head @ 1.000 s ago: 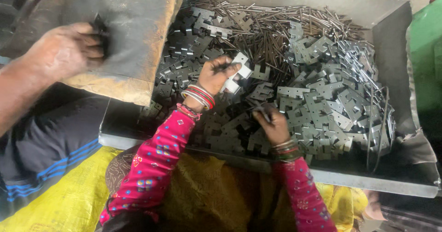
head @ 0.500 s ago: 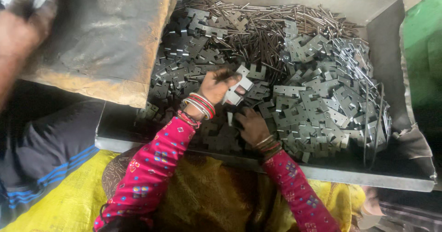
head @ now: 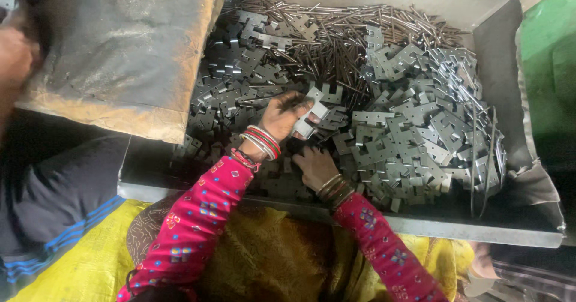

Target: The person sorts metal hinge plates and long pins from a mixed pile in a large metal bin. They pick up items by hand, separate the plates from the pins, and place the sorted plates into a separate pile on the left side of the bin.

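the left hand (head: 283,115) kept its grip on a small stack of notched metal plates (head: 310,115) above the tray (head: 504,44), while the right hand (head: 316,166) had slid back beneath it, fingers curled on the heaped plates (head: 414,146), hold unclear.

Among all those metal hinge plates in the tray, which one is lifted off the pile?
The bright plate gripped in the left hand; the others lie loose in the tray.
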